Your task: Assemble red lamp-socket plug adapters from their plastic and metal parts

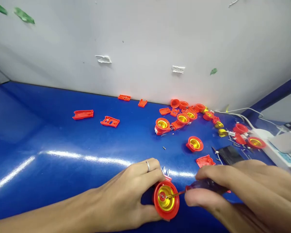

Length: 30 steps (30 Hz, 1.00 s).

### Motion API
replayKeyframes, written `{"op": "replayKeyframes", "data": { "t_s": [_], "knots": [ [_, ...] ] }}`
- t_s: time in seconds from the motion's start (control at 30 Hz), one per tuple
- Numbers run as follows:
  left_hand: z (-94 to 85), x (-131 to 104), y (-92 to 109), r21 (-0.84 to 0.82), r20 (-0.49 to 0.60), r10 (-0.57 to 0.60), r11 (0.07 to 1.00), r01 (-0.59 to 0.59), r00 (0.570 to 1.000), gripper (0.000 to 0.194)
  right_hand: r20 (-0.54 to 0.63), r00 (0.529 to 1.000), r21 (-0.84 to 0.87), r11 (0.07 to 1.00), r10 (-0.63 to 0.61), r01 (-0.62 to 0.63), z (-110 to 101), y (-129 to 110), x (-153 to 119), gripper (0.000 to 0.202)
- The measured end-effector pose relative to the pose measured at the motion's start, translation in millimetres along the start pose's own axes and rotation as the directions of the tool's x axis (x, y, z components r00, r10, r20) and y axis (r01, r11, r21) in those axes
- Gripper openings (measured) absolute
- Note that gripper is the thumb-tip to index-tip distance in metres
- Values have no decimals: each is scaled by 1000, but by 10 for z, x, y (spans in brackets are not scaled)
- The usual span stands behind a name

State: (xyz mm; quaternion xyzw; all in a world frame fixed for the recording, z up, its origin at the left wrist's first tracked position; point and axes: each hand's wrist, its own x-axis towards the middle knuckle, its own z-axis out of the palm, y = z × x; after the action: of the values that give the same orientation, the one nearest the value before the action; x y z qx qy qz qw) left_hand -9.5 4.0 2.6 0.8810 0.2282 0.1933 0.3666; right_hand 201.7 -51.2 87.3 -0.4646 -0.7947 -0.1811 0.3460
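Left grip [133, 191]: my thumb and fingers pinch the red socket [168, 214] from its left side; 1 silver ring [148, 166] on a finger.
Right grip [244, 194]: closed around the dark handle of the screwdriver [206, 185], lower right of the frame.
Socket position: lower centre of the frame, mouth facing me; gold threaded insert [170, 203] inside, metal pins [165, 170] at the far end.
Screwdriver tip: inside the insert; I cannot tell whether it is seated in a screw.
Blue desk [50, 136], right of centre: 1 loose socket [189, 146], 1 small screw [164, 148] to its left, 1 red cover [205, 160] below it.
Left to centre of the frame: 4 red casing pieces [83, 114], set apart.
Right edge: white power strip [263, 134].
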Motion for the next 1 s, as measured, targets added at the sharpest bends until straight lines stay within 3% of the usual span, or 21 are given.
{"op": "replayKeyframes", "data": {
  "t_s": [0.1, 0.17, 0.23, 0.3, 0.37, 0.43, 0.57, 0.67, 0.73, 0.87, 1.0],
  "knots": [
    [8, 10, -10, -3, -16, 24, 1000, -24, 1000, 27, 23, 992, 2, 992, -125, 125, -21, 27, 42, 49],
    [10, 17, -20, -10, -31, 37, 999, -37, 999, 26, 93, 986, 51, 989, -141, 136, -37, 33, 59, 40],
    [10, 20, -27, -18, -36, 40, 999, -40, 999, 26, 149, 977, 72, 988, -150, 140, -40, 9, 85, 43],
    [12, 19, -28, -22, -35, 41, 999, -42, 999, 26, 87, 988, 29, 992, -128, 126, -20, -42, 118, 51],
    [13, 14, -24, -12, -37, 41, 999, -41, 998, 25, -48, 994, -21, 995, -99, 98, 21, -86, 138, 52],
    [14, 10, -17, 3, -31, 32, 999, -32, 999, 24, -20, 996, 2, 997, -82, 82, 60, -95, 130, 44],
    [6, 10, -2, 8, -15, 17, 1000, -17, 1000, 26, 281, 953, 151, 986, -111, 70, 59, -6, 57, 36],
    [0, 10, 0, 14, -30, 26, 1000, -25, 999, 26, 381, 914, 366, 931, -139, -11, 11, 68, -12, 27],
    [0, 8, -1, 7, -38, 44, 999, -44, 998, 27, 382, 916, 407, 912, -118, -52, -9, 85, -52, 26],
    [5, 9, 2, -23, -51, 60, 998, -61, 997, 26, 293, 954, 237, 972, -72, 1, 9, 29, -82, 29],
    [4, 14, 16, -21, -67, 55, 998, -56, 996, 26, 240, 970, 233, 972, -30, -28, 28, -24, -92, 20]
  ]
}}
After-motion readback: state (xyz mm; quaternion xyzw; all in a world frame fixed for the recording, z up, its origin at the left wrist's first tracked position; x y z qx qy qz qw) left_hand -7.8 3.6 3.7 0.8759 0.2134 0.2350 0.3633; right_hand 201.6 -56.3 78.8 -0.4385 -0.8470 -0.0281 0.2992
